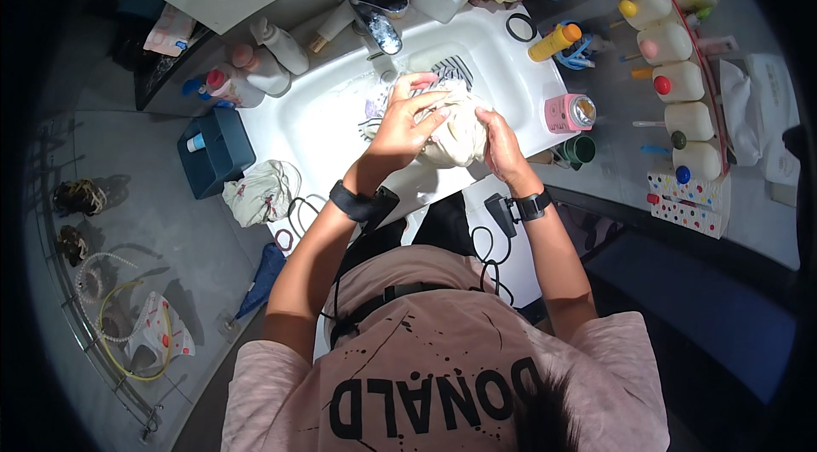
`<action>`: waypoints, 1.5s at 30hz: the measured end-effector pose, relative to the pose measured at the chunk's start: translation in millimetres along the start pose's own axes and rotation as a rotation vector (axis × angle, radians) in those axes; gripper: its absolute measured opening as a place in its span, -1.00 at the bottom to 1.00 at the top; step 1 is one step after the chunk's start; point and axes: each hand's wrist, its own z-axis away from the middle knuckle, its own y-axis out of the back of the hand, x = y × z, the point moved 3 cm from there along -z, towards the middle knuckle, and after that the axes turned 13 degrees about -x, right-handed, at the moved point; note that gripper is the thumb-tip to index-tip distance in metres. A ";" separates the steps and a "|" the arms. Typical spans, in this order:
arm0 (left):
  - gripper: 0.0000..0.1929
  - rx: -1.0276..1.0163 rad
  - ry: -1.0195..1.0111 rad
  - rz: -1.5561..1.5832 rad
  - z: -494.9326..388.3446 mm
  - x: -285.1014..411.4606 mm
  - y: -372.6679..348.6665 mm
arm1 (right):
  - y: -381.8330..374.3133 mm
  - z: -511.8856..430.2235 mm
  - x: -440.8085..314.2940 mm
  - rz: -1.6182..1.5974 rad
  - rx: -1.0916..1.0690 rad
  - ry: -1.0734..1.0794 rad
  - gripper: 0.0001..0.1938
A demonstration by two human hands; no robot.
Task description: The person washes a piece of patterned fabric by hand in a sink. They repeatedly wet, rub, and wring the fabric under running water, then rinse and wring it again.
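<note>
A bunched cream cloth (461, 136) is held up over the white washbasin (306, 133), between my two hands. My left hand (405, 120) is on its left side, thumb and fingers around a fold. My right hand (502, 142) grips the right side, thumb on top. Behind the cloth, a grey-and-white striped cloth (454, 69) lies in the basin. Another striped piece shows beside my left hand, partly hidden by it. A chrome faucet (381, 24) reaches over the basin, just beyond my left fingers.
Pump bottles (281, 46) line the basin's back left rim. A yellow bottle (554, 42) and pink jar (569, 113) stand on the right. At left are a dark blue caddy (217, 152) and a crumpled light cloth (263, 193). Black cables (491, 260) hang near my wrists.
</note>
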 end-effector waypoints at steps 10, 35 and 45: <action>-0.79 0.344 0.188 -0.065 -10.9 -20.8 -4.8 | -2.8 -13.2 11.5 0.179 0.093 0.021 -0.61; -0.72 0.145 0.304 -0.392 -33.9 -27.3 -48.0 | 24.0 -56.0 59.7 -0.089 0.177 -0.188 -0.68; -0.69 0.310 0.250 -0.298 -32.0 -25.5 -49.5 | 29.1 -52.0 52.3 0.047 0.285 -0.188 -0.67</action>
